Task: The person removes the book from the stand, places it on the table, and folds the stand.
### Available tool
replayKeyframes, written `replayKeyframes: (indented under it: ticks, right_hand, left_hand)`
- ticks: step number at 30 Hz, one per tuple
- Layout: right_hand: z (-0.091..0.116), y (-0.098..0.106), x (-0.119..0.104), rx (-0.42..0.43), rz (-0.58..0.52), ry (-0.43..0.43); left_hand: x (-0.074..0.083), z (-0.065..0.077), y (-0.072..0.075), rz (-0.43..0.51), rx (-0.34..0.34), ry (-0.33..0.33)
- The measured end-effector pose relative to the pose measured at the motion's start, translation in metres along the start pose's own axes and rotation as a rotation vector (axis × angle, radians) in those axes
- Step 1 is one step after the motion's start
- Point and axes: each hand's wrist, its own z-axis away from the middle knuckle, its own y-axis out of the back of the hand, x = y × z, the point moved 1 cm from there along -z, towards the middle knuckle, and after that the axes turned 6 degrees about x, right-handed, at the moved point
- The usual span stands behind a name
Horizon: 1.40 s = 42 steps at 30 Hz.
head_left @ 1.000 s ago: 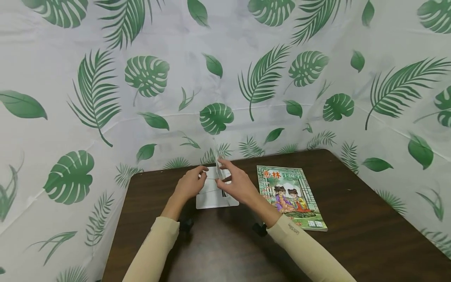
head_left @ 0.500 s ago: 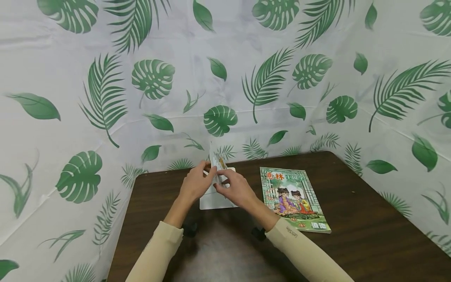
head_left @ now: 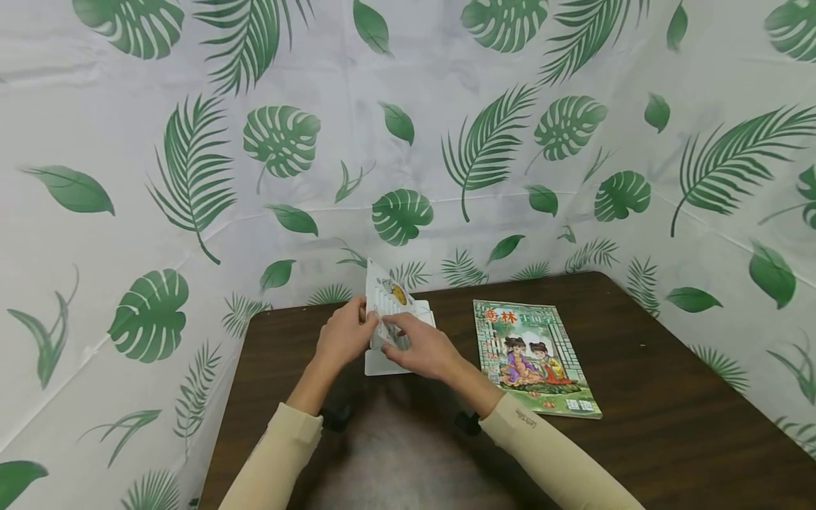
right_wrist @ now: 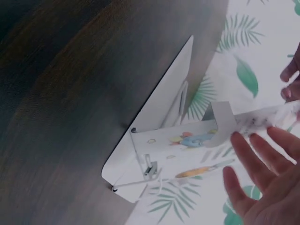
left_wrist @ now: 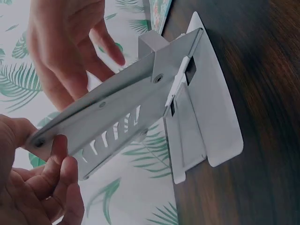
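Observation:
A white metal book stand (head_left: 384, 289) stands on the table with its printed, slotted panel raised at a tilt above a flat base (left_wrist: 218, 112). My left hand (head_left: 342, 334) pinches the panel's outer edge between thumb and fingers, as the left wrist view shows. Opposite it, my right hand (head_left: 426, 347) is at the panel's printed face. In the right wrist view its fingers (right_wrist: 255, 161) are spread and loosely bent, at or against that face; contact is unclear. A bent lip (right_wrist: 222, 123) projects from the panel, and hinge wires join the panel to the base.
A magazine (head_left: 535, 358) with a colourful cover lies to the right of the stand. The dark wooden table (head_left: 395, 453) ends at the back against a leaf-patterned cloth (head_left: 344, 156).
The panel has swung leftward, so its printed face now shows. My left hand came to its edge and took hold; my right hand's earlier pinch has loosened.

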Motion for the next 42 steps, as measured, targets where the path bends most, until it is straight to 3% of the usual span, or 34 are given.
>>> replayKeyframes:
  ticks: [11,18,25,30,42]
  right_hand:
    - [-0.008,-0.016,-0.005,-0.108,0.175,0.081]
    - [-0.008,-0.036,-0.009,-0.219,0.26,0.081]
    - [-0.006,-0.052,-0.01,-0.26,0.276,0.095]
    - [-0.003,-0.055,-0.008,-0.281,0.304,0.09]
    - [0.002,-0.055,-0.009,-0.3,0.339,0.095]
  left_hand:
    - [-0.032,-0.002,0.003,-0.08,-0.016,0.13]
    - [-0.053,0.006,0.001,-0.189,-0.083,0.168]
    - [-0.072,0.014,-0.001,-0.243,-0.156,0.195]
    - [-0.077,0.02,-0.007,-0.278,-0.215,0.188]
    - [-0.076,0.024,-0.012,-0.288,-0.251,0.216]
